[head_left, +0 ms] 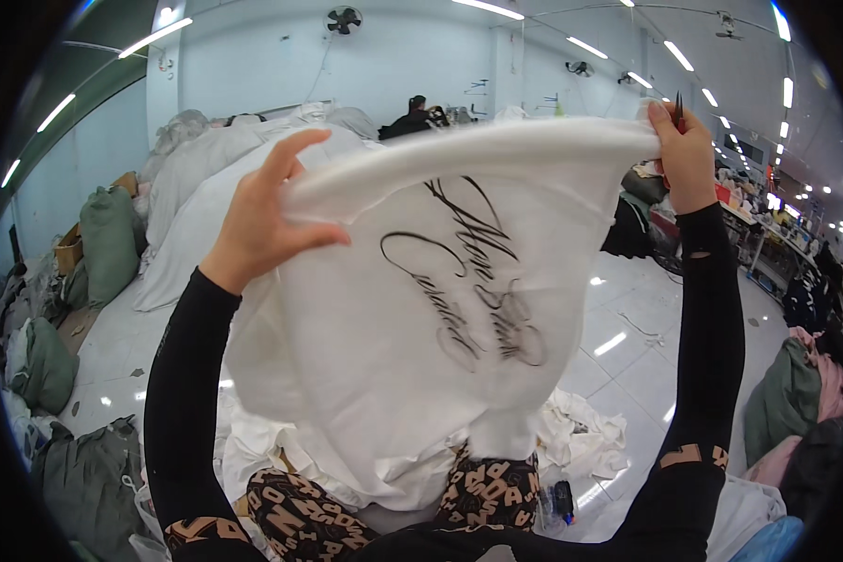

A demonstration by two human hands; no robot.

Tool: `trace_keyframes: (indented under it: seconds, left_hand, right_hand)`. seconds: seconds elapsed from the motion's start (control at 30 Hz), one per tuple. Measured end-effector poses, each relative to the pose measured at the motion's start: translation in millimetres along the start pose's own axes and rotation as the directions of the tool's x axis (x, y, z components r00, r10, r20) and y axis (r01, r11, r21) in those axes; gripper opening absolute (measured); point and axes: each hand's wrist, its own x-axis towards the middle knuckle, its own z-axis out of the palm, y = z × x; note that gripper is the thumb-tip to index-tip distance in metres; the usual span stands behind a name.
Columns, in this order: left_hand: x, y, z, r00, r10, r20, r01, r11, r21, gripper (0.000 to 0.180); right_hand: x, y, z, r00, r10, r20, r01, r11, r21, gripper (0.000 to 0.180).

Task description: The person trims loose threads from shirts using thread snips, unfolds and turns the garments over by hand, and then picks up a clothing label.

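Observation:
A white fabric piece [347, 309] with black script lettering, likely a garment, hangs stretched in the air above my lap. My right hand [688, 159] pinches its upper right corner and also holds small red-handled pointed snips [680, 114], tips upward. At the upper left corner is my left hand [270, 211], its thumb and fingers spread apart around the rolled top edge. Whether the left palm touches the cloth I cannot tell. Part of the lettering is blurred.
More white cloth [585, 436] lies heaped by my legs. A large white-covered pile [206, 197] stands behind at left, near green sacks [110, 245]. Dark and pink bundles [785, 393] sit at right. Another person [410, 120] is at the back.

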Motion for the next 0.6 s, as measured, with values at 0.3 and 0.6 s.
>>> trace_keyframes:
  seconds: [0.3, 0.6]
  left_hand:
    - [-24.2, -71.7, -36.7, 0.971, -0.235, -0.048, 0.239, 0.957, 0.163, 0.028]
    - [-46.6, -104.5, -71.0, 0.903, -0.357, -0.237, 0.387, 0.918, 0.092, 0.018]
  right_hand:
    - [9.4, 23.1, 4.8, 0.942, 0.256, 0.217, -0.301, 0.931, 0.208, 0.015]
    - [14.3, 32.6, 9.5, 0.910, 0.264, 0.319, -0.346, 0.908, 0.235, 0.011]
